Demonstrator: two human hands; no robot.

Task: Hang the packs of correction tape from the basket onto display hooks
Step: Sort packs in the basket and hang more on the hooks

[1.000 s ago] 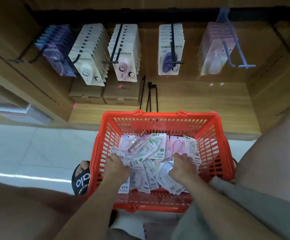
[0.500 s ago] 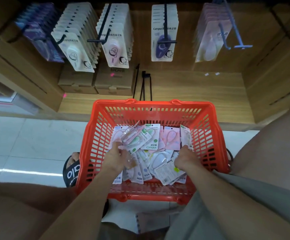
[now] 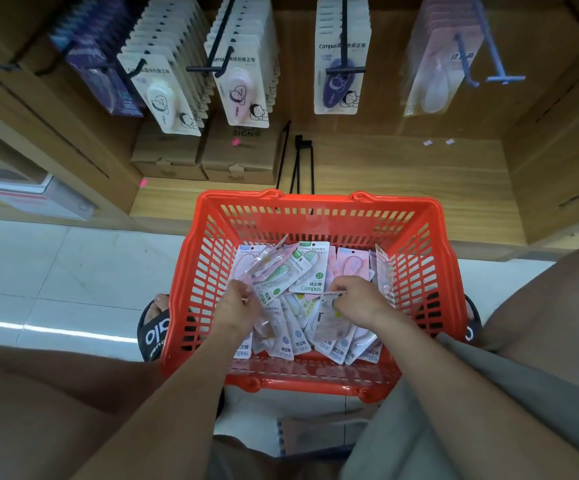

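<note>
An orange plastic basket [image 3: 208, 258] stands on the floor in front of me, holding several flat packs of correction tape [image 3: 310, 271] in pink, green and white. My left hand [image 3: 237, 306] grips a fan of packs [image 3: 270, 268] at the basket's left side. My right hand [image 3: 359, 299] pinches a single pack [image 3: 331, 299] near the middle. Above, display hooks carry rows of hung packs; a blue hook [image 3: 488, 46] at the upper right holds pale pink packs [image 3: 433, 71].
Black hooks [image 3: 218, 60] with white, pink and purple packs line the wooden back panel. Two cardboard boxes [image 3: 205, 157] and loose black hooks [image 3: 298, 164] lie on the wooden shelf behind the basket. My knees flank the basket; a sandalled foot [image 3: 156, 323] is at its left.
Both hands went from lying flat on the pile to lifting packs: the left raised a bunch, the right picked up one pack. The view tilted down slightly.
</note>
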